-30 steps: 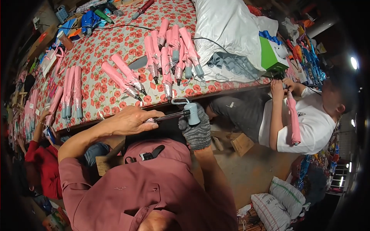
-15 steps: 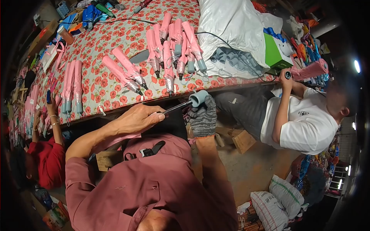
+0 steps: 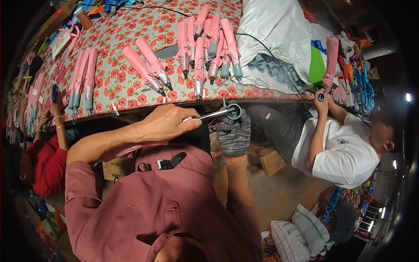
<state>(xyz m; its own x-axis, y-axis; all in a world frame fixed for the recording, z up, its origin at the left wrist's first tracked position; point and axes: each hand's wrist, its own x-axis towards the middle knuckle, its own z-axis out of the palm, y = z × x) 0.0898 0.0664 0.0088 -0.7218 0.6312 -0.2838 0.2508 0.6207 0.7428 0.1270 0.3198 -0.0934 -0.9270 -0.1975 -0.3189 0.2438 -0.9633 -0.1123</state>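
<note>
In front of my chest, just off the table's edge, my left hand is bare and closed around a slim shiny metal rod. The rod points right, its dark far end inside the round mouth of a grey-blue umbrella handle. Wearing a grey knit glove, my right hand grips that handle from below, mouth tilted up. A thin cord loop shows at the handle's far side. What end of the rod sits in my left fist is hidden.
Pink folded umbrellas lie on the flowered tablecloth, some with grey handles. A white sack spills grey handles. At right a co-worker in white holds a pink umbrella; another in red sits left.
The view has shifted, and both hands appear slightly farther right and more apart. The handle's mouth has turned upward. At right, the co-worker's pink umbrella has swung from sideways to upright.
</note>
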